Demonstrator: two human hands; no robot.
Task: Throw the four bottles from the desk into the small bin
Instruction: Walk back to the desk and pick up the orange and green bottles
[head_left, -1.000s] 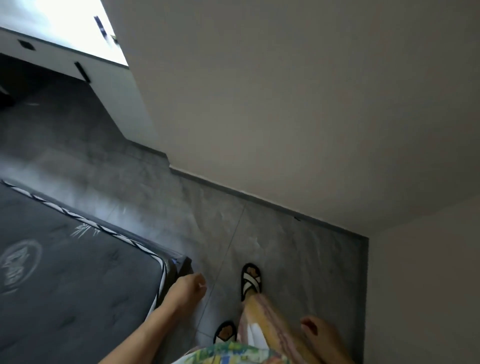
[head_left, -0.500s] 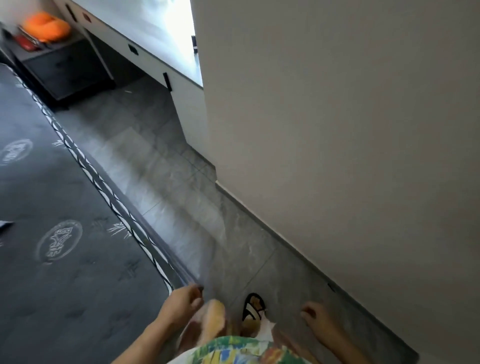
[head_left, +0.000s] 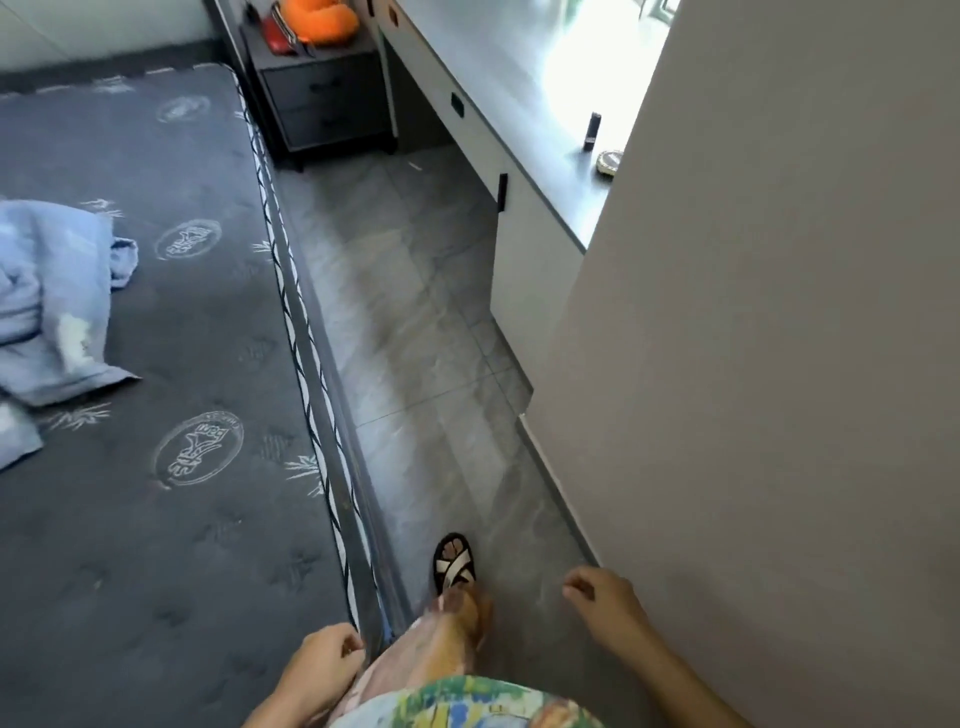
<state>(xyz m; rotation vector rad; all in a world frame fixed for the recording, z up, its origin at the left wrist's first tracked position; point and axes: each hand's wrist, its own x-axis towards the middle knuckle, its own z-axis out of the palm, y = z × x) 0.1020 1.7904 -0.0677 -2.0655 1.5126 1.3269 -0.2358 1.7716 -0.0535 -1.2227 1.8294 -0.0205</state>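
The grey-topped desk (head_left: 524, 78) runs along the upper right, partly hidden by a beige wall. On it I see a small dark upright object (head_left: 592, 131) and a round tin (head_left: 609, 162); no bottle or bin is visible. My left hand (head_left: 324, 670) hangs at the bottom centre beside the mattress edge, fingers loosely curled, holding nothing. My right hand (head_left: 605, 603) hangs at the lower right near the wall's base, fingers curled and empty.
A dark mattress (head_left: 156, 364) fills the left, with a blue cloth (head_left: 47, 291) on it. A dark nightstand (head_left: 327, 104) with an orange item (head_left: 311, 18) stands at the top. A narrow grey tiled floor strip (head_left: 415, 338) leads ahead. The beige wall (head_left: 779, 364) is close on my right.
The view has swung so the mattress, nightstand and desk now lie ahead. I have stepped forward along the floor strip. Both hands stay empty at my sides.
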